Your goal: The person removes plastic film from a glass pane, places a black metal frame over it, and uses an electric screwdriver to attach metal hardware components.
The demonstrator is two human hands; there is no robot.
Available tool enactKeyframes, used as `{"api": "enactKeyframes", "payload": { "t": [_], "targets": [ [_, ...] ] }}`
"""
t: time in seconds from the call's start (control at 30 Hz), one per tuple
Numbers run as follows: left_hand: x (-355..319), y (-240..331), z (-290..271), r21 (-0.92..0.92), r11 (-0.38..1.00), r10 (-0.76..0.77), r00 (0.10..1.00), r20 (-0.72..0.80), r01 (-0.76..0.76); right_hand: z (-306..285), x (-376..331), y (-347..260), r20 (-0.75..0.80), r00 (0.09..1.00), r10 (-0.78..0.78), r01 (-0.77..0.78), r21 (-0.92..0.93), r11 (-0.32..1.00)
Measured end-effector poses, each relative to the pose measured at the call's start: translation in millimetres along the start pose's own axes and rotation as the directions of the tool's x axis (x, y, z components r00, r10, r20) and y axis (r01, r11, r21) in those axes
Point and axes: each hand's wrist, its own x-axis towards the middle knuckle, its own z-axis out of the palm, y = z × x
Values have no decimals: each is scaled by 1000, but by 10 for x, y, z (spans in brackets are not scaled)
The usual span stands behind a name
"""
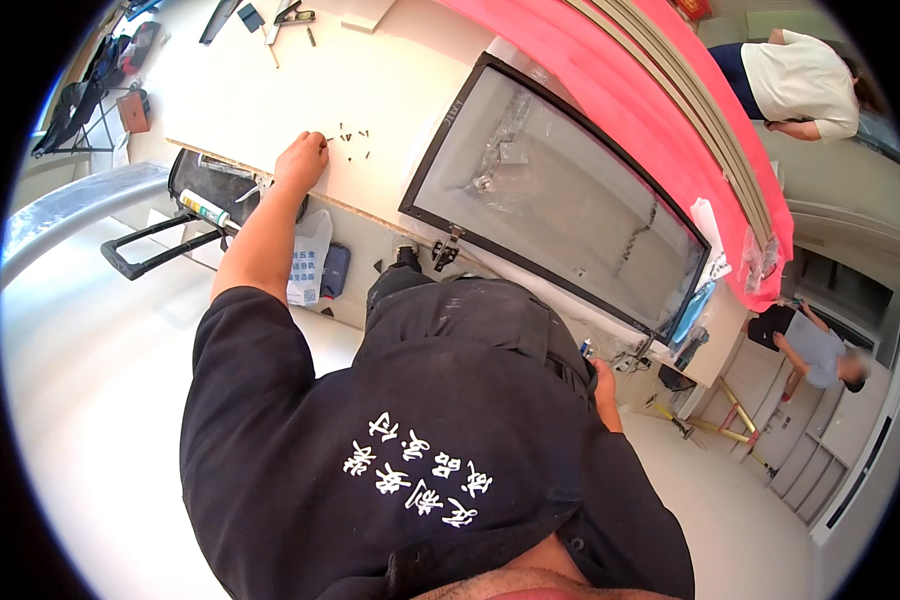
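Just right of the curled left hand (304,160) (its grip, I cannot tell) lie small dark screws (347,136), then 1 black-framed panel (570,205).

The left arm (258,240) stretches forward, left hand (303,160) curled, while the right hand (606,393) rests low at the side, partly hidden.

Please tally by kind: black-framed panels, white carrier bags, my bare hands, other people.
Black-framed, see-through rectangular panel: 1
White plastic carrier bag: 1
Bare left hand and right hand: 2
White-shirted person and grey-shirted person: 2
Total: 6
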Motion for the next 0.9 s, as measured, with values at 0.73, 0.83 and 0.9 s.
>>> {"api": "enactKeyframes", "payload": {
  "t": [0.73, 0.83, 0.9],
  "targets": [
    [3, 1251, -75, -898, 98, 72, 897, 435, 428, 488, 54, 928, 86, 978, 192, -207, 225, 952],
    [-71, 1930, 33, -703, 645, 138, 859, 493, 300, 587, 46, 744, 109, 974, 196, -222, 321, 921],
    [-93, 2210, 252, -577, 815, 279, 846, 455, 42, 624, 44, 776, 129, 973, 192, -225, 338, 914]
  ]
}}
